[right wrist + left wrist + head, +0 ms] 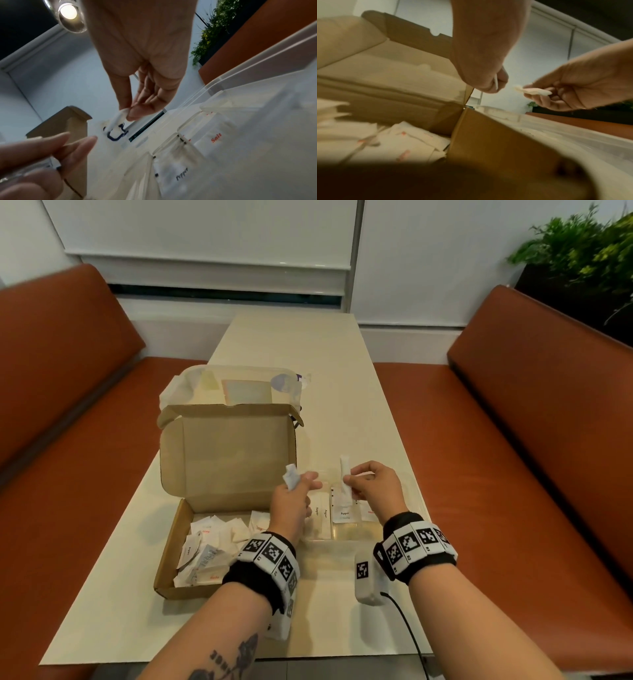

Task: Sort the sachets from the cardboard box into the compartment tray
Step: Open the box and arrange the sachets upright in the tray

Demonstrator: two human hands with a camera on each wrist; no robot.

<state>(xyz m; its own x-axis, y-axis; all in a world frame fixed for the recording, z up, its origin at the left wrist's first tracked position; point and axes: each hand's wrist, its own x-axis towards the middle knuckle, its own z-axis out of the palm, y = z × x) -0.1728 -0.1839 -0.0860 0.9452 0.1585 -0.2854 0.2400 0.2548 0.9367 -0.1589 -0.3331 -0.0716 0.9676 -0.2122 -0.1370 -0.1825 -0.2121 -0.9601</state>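
An open cardboard box (pixel 173 542) (pixel 488 136) lies on the table, holding several white sachets (pixel 212 549) (pixel 412 140). Right of it stands the clear compartment tray (pixel 342 537) (pixel 257 81), with sachets marked Sugar (pixel 318 511), Pepper (pixel 344 513) (pixel 181 175) and Salt (pixel 216 138) in separate compartments. My left hand (pixel 301 481) (pixel 498 83) hovers at the box's right edge and pinches a small white sachet (pixel 291 478) (pixel 496 82). My right hand (pixel 349 479) (pixel 127 115) is above the tray and pinches a long white stick sachet (pixel 344 474) (pixel 119 118) (pixel 532 91) upright.
A clear plastic bag (pixel 233 386) lies behind the box lid (pixel 226 453). A white tagged device (pixel 368 577) with a black cable rests near the table's front edge. Orange benches (pixel 513 440) flank the table; a plant (pixel 582 251) stands at the back right.
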